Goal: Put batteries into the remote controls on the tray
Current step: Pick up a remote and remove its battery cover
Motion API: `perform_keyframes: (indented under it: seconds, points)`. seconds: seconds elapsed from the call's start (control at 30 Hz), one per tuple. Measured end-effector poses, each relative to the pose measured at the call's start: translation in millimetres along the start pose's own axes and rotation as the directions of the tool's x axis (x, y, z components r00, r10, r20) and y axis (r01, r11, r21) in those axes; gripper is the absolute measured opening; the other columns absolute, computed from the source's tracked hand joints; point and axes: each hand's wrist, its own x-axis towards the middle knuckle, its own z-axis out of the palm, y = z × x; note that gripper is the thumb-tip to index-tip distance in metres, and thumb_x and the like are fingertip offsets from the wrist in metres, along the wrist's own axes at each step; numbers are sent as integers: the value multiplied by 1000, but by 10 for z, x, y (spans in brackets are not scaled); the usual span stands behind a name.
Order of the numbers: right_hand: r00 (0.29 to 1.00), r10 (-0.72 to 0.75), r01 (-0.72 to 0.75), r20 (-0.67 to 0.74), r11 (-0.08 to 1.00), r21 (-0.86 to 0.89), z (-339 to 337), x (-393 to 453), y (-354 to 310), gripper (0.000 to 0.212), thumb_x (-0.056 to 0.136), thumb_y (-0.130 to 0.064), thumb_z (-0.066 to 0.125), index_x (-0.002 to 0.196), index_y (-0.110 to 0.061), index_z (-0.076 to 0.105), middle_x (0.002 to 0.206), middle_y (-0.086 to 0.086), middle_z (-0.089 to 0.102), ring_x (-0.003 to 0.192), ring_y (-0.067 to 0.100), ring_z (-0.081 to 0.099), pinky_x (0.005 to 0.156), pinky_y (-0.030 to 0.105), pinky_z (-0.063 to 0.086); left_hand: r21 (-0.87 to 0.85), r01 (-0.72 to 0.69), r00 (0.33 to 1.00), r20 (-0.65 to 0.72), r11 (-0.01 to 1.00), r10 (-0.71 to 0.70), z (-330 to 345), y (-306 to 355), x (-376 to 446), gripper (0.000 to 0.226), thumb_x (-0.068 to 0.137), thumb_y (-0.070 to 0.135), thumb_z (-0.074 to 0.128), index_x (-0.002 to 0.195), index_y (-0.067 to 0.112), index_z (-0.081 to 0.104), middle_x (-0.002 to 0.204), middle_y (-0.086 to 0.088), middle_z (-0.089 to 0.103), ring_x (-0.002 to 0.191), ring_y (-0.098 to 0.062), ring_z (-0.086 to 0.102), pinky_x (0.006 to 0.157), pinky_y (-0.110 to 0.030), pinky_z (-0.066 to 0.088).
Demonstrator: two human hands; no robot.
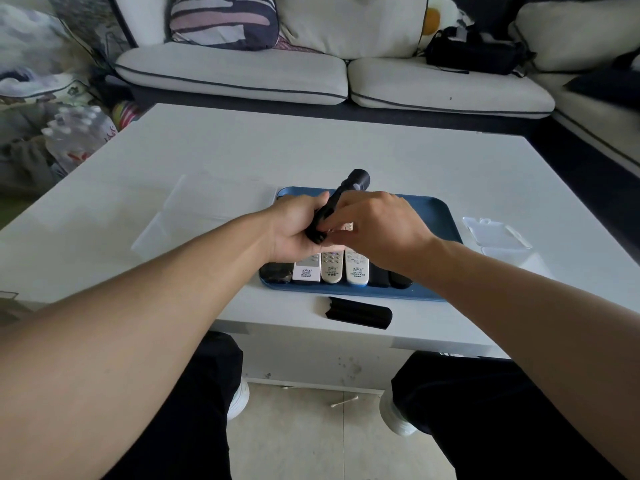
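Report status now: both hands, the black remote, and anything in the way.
Left hand grips black remote above blue tray. Right hand pinches at its lower end. Black cover lies on table. Nothing blocking.

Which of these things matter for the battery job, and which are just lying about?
Job: left hand and right hand on black remote; blue tray; remotes; black cover.

Lying about: clear plastic packs, sofa, black bag.

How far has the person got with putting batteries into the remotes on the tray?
Done: a black battery cover already lies off on the table's near edge. In hand: the left hand grips a black remote above the blue tray while the right hand works at its lower end. Left: three light remotes and some dark ones lie face up on the tray; whether they hold batteries cannot be seen.
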Motion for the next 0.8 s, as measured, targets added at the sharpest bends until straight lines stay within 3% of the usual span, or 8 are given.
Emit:
perform_keyframes:
  seconds: [0.1, 0.17, 0.27, 0.37, 0.47, 0.6, 0.73, 0.8]
  points:
    - [998, -45, 49, -33, 986, 159, 26, 20, 77, 20, 81, -17, 82, 98, -28, 81, 88, -12, 59, 65, -4, 51, 64, 14, 34, 5, 33, 999, 7, 999, -33, 16, 6, -15, 40, 111, 31, 33, 115, 4, 62, 105, -14, 66, 105, -25, 65, 86, -49, 60]
    - [998, -52, 56, -23, 972, 227, -13, 31, 101, 20, 78, -14, 83, 95, -23, 82, 88, -8, 60, 67, -4, 53, 63, 9, 35, 34, 49, 999, -3, 998, -48, 16, 7, -7, 36, 112, 28, 33, 116, 6, 62, 102, -14, 67, 100, -26, 67, 74, -46, 64]
    - [999, -51, 51, -5, 964, 262, -114, 15, 56, 16, 81, -17, 82, 96, -21, 81, 93, -4, 70, 68, 2, 57, 64, 13, 41, 59, 82, 996, 16, 995, -83, 6, 6, 12, 29, 110, 12, 35, 105, 7, 63, 89, -12, 67, 93, -28, 65, 85, -46, 61]
    - [980, 200, -182, 12, 861, 475, -274, 19, 46, 10, 89, -18, 75, 98, -15, 71, 83, -4, 75, 58, -1, 60, 54, 9, 40, 50, 87, 996, -21, 995, -86, 2, 2, 31, 32, 110, 20, 40, 105, 3, 67, 93, -12, 65, 97, -29, 62, 70, -47, 64]
    - [820, 521, -524, 239, 515, 678, -465, -33, 339, 12, 97, -22, 65, 98, -11, 63, 82, 5, 72, 57, 9, 56, 42, 15, 34, 43, 76, 996, -40, 996, -75, -16, 1, 104, 43, 110, 31, 39, 117, -1, 66, 93, -14, 67, 103, -31, 65, 69, -46, 62]
    - [565, 545, -662, 619, -147, 735, -560, -332, 1014, 13, 105, -15, 47, 99, -9, 57, 72, 2, 48, 45, 4, 39, 30, 12, 22, 94, 55, 998, -16, 994, -53, -53, -12, 154, 45, 109, 34, 37, 112, 2, 69, 98, -14, 67, 88, -33, 75, 102, -51, 49]
    - [465, 573, -189, 674, -680, 709, -751, -641, 1611, 17, 103, -7, 44, 93, -2, 57, 59, 4, 46, 36, 8, 44, 31, 13, 36, 71, 36, 999, 28, 997, -38, 31, -37, 195, 44, 109, 34, 37, 116, 3, 67, 95, -13, 69, 79, -32, 76, 99, -51, 49]
    - [347, 652, 15, 674, -723, 691, -788, -783, 1800, 17, 102, -5, 47, 89, -1, 57, 63, 8, 48, 35, 13, 47, 31, 15, 39, 72, 29, 999, 27, 997, -31, 102, -46, 197, 44, 109, 34, 37, 113, 2, 67, 92, -13, 69, 76, -31, 76, 92, -50, 52]
